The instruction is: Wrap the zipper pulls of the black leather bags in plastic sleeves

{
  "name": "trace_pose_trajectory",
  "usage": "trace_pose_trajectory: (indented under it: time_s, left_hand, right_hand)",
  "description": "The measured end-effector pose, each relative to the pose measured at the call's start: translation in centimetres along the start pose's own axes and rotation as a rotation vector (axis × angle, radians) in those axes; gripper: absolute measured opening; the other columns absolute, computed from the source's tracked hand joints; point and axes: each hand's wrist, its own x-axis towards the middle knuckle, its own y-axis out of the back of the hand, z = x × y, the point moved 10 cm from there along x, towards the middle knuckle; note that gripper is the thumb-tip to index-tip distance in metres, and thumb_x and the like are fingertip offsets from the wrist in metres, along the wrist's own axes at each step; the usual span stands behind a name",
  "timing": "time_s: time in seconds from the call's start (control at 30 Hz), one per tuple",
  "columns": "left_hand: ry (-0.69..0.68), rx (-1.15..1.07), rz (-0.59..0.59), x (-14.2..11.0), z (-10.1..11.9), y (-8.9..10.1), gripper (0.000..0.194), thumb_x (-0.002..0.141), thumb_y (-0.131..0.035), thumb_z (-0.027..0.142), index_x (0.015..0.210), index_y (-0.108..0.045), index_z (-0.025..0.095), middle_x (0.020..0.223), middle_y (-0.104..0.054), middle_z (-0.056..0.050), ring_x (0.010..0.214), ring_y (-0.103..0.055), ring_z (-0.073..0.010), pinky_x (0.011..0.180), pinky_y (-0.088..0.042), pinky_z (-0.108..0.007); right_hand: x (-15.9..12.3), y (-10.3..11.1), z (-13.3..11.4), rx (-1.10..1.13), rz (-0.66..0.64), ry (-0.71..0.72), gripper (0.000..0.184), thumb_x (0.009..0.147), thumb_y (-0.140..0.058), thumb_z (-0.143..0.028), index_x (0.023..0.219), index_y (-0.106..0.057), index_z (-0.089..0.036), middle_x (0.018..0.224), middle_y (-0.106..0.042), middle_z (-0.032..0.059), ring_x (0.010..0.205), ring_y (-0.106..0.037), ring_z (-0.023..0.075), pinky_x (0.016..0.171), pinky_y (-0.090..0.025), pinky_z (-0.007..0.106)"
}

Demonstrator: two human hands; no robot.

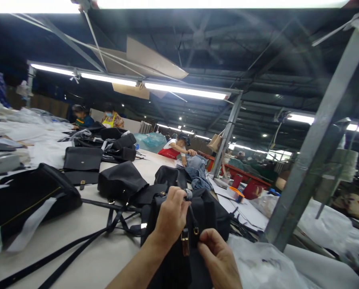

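A black backpack (pixel 206 210) stands upright in front of me, with a buckled strap and gold buckle (pixel 184 241) on its front. At its top, my left hand (pixel 172 212) is closed on the bag; the exact part gripped is hidden by the fingers. A small grey wrapped piece (pixel 188 194) shows beside those fingers. Lower down, my right hand (pixel 218 257) pinches at the bag's front, right of the buckle, thumb and forefinger together. Just behind stands another black bag (pixel 122 182), its long black straps (pixel 86 237) trailing across the pale table (pixel 113 257).
More black bags (pixel 119 144) lie farther back, and a black bag with a gold zip (pixel 37 200) lies left. Clear plastic (pixel 263 261) and a metal post (pixel 314 140) stand right. Across the table, a person in red and white (pixel 170 150) leans near blue denim cloth (pixel 197 168).
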Motion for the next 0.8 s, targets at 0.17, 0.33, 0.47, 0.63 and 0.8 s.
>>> trace_pose_trajectory:
  time_s: [0.17, 0.33, 0.47, 0.63, 0.8]
  left_hand:
    - [0.364, -0.340, -0.183, -4.4, -2.9, -2.1, 0.023, 0.091, -0.049, 0.036, 0.075, -0.051, 0.021, 0.065, -0.052, 0.002, 0.057, -0.054, -0.0135, 0.051, -0.041, -0.023]
    - [0.611, -0.693, -0.276, -3.0, -3.6, -5.3, 0.028, 0.081, -0.057, 0.040, 0.067, -0.057, 0.016, 0.056, -0.058, 0.001, 0.052, -0.054, -0.0124, 0.051, -0.040, -0.023]
    - [0.742, -0.786, -0.301, -2.5, -5.3, -7.1, 0.031, 0.075, -0.061, 0.045, 0.068, -0.058, 0.015, 0.053, -0.059, 0.000, 0.047, -0.058, -0.0134, 0.050, -0.046, -0.025]
    - [0.810, -0.768, -0.270, -2.6, -9.2, -6.5, 0.030, 0.079, -0.060, 0.044, 0.067, -0.050, 0.019, 0.041, -0.039, 0.010, 0.033, -0.041, -0.0063, 0.038, -0.034, -0.017]
    - [0.854, -0.667, -0.301, 1.1, -13.7, -3.1, 0.025, 0.085, -0.058, 0.025, 0.065, -0.047, 0.017, 0.036, -0.025, 0.015, 0.028, -0.017, 0.0024, 0.039, -0.005, -0.010]
  right_hand:
    - [0.0, -0.7, -0.8, 0.079, -0.020, -0.032, 0.012, 0.062, -0.064, -0.028, 0.063, -0.053, -0.023, 0.057, -0.048, -0.0062, 0.055, -0.048, 0.0137, 0.052, -0.038, 0.025]
    - [-1.6, -1.4, 0.5, 0.064, -0.030, -0.019, 0.015, 0.063, -0.062, -0.024, 0.062, -0.047, -0.023, 0.055, -0.041, -0.0080, 0.052, -0.038, 0.0107, 0.050, -0.029, 0.023]
    - [-3.8, -2.2, 2.5, 0.003, -0.054, -0.091, 0.018, 0.064, -0.062, -0.027, 0.061, -0.045, -0.023, 0.054, -0.036, -0.0086, 0.050, -0.033, 0.0102, 0.049, -0.025, 0.023]
    - [-6.2, 1.1, 2.3, -0.136, 0.031, -0.112, 0.018, 0.076, -0.063, -0.040, 0.080, -0.065, -0.023, 0.075, -0.065, 0.0015, 0.074, -0.061, 0.0197, 0.067, -0.045, 0.027]
    - [-10.4, 10.2, 5.5, -0.477, 0.152, -0.185, 0.028, 0.080, -0.064, -0.049, 0.096, -0.075, -0.029, 0.099, -0.075, 0.0074, 0.088, -0.068, 0.0287, 0.079, -0.051, 0.037]
